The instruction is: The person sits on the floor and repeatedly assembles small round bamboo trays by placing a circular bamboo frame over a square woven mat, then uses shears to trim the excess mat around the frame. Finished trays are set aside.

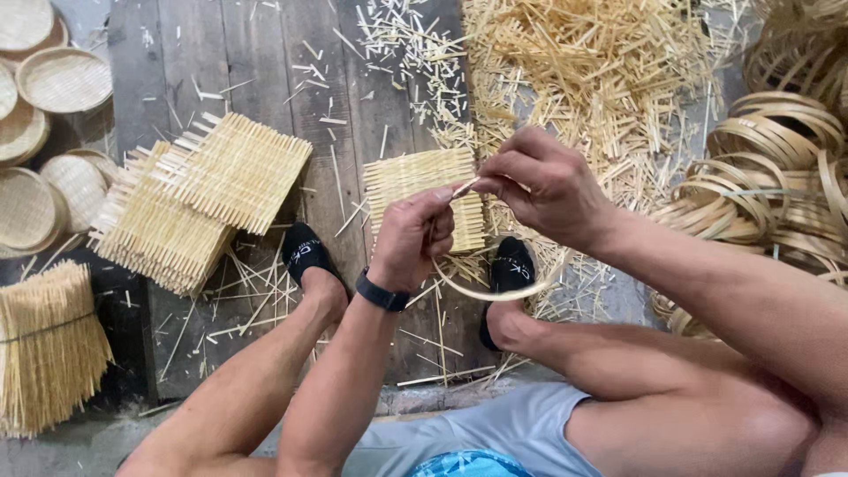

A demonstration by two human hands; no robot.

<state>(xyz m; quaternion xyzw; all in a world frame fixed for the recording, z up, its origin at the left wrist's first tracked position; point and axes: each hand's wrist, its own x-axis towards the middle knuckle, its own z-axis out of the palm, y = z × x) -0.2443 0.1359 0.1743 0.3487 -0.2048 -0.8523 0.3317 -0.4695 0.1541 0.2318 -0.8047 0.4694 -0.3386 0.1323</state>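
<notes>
My left hand [413,237] and my right hand [543,185] meet at chest height, both pinching the ends of a thin bamboo strip [495,294] bent into a loop that hangs below them. The loop's ends overlap between my fingertips. A black band is on my left wrist. Below the hands a small woven bamboo mat [415,181] lies on the wooden floor between my feet in black socks.
Stacked woven mats [190,208] lie to the left, a tied bundle of sticks [44,349] at the far left, round woven trays [53,84] top left. Bamboo hoops [768,168] pile up on the right. Loose bamboo splinters [583,62] cover the floor ahead.
</notes>
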